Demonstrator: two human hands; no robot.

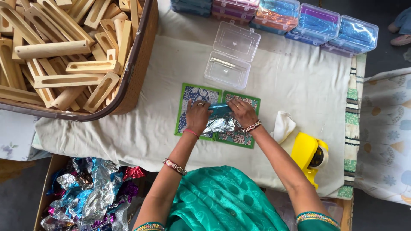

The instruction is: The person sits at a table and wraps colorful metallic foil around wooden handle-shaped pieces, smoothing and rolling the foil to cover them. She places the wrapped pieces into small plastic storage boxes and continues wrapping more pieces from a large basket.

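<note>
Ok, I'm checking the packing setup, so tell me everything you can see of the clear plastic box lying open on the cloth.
The clear hinged plastic box lies open on the cream cloth, base nearer the person, lid folded back toward the row of filled boxes. It looks like thin, rigid, transparent plastic with rounded corners and a small clasp tab on the lid. It looks empty, and the cloth shows through it. It sits just beyond the green-bordered patterned mat. Neither hand touches it.

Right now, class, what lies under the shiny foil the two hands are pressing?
Under the foil lie two green-bordered patterned mats. The left hand and right hand press a blue foil-wrapped roll. What the foil wraps is covered.
</note>
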